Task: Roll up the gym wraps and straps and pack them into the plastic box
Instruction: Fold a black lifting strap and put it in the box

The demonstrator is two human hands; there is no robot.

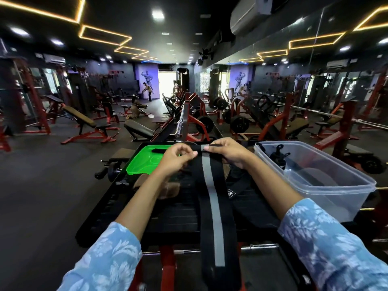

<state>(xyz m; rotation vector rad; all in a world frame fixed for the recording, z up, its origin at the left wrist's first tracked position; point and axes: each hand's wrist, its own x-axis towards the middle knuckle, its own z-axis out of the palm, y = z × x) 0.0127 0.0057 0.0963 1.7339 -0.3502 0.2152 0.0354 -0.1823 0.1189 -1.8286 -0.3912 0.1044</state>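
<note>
A long black fabric gym wrap with a grey centre stripe lies stretched along the black tabletop, its far end pinched by both the left hand and the right hand. The clear plastic box, holding dark straps, stands just right of the right hand; a green plastic lid lies left of the left hand.

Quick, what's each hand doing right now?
Left hand: pinching the far end of the black wrap with the grey stripe.
Right hand: gripping the same end of that wrap from the other side.
</note>
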